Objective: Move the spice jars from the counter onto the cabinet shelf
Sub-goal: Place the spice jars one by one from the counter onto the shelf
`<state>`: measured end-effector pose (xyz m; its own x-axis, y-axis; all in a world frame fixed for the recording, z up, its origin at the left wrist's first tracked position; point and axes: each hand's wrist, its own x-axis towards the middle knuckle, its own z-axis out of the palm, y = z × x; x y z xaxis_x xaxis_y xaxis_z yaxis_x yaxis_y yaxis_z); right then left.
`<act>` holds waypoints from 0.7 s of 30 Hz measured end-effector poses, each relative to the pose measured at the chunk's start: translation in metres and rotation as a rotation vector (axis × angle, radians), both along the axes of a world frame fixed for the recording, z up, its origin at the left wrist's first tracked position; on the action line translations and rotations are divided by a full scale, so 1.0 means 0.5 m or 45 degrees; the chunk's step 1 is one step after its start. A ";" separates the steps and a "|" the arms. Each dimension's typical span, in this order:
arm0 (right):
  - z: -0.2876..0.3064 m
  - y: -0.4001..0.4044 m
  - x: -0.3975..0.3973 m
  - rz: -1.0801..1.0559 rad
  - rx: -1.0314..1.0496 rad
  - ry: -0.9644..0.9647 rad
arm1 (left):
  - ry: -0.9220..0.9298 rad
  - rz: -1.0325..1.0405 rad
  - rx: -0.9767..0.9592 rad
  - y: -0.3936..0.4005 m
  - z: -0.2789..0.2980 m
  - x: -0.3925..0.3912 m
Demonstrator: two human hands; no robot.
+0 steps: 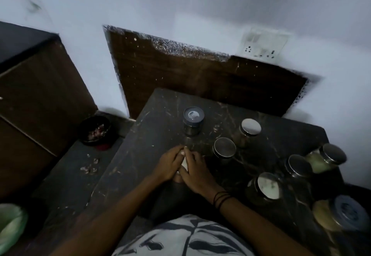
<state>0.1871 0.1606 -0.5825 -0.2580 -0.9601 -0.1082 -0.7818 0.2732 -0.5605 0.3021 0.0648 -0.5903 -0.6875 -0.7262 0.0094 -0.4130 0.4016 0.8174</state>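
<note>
Both hands — left hand [168,164] & right hand [195,172] — cupped round a pale-capped jar [183,163] near-centre on surface [160,115], prob. for steady lift; other jars [224,147] standing right, awaiting shelf.

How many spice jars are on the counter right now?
7: one at the back, two mid-counter, four along the right edge. The hands may hide another.

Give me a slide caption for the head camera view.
Both hands clasp a small white object on the dark counter; seven spice jars wait.
</note>
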 end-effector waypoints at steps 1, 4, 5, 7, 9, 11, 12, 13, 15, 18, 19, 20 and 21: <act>-0.007 0.005 -0.003 0.015 0.009 -0.078 | 0.027 0.043 0.064 0.003 -0.009 0.001; -0.021 0.011 -0.015 0.060 0.004 -0.140 | 0.098 0.135 0.229 0.007 -0.013 -0.004; -0.024 0.010 -0.015 0.057 0.007 -0.129 | 0.106 0.148 0.277 0.008 -0.011 -0.006; -0.029 0.008 -0.009 0.014 0.014 -0.119 | 0.114 0.171 0.343 0.011 -0.006 -0.010; -0.033 0.004 -0.003 -0.079 -0.008 -0.187 | 0.160 0.221 0.441 0.012 -0.004 -0.010; -0.026 0.002 -0.006 -0.204 -0.117 -0.385 | 0.248 0.304 0.577 0.008 0.002 -0.009; -0.020 0.003 -0.012 -0.261 -0.196 -0.522 | 0.273 0.355 0.640 0.002 0.007 -0.008; -0.012 0.005 -0.020 -0.308 -0.273 -0.676 | 0.290 0.408 0.697 -0.005 0.016 -0.005; 0.011 0.010 -0.039 -0.402 -0.369 -1.019 | 0.358 0.444 0.760 -0.020 0.036 0.001; 0.056 0.001 -0.066 -0.487 -0.408 -1.434 | 0.459 0.324 0.740 -0.035 0.074 0.006; 0.070 -0.005 -0.074 -0.488 -0.426 -1.507 | 0.495 0.291 0.756 -0.034 0.085 0.005; 0.082 -0.012 -0.081 -0.484 -0.442 -1.558 | 0.527 0.266 0.779 -0.032 0.094 0.002; 0.094 -0.020 -0.086 -0.483 -0.448 -1.597 | 0.557 0.240 0.807 -0.029 0.105 -0.002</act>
<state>0.1444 0.1508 -0.5353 -0.4204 -0.8778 -0.2295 0.3930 0.0518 -0.9181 0.3010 0.0503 -0.5377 -0.5818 -0.7873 -0.2042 -0.0163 -0.2397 0.9707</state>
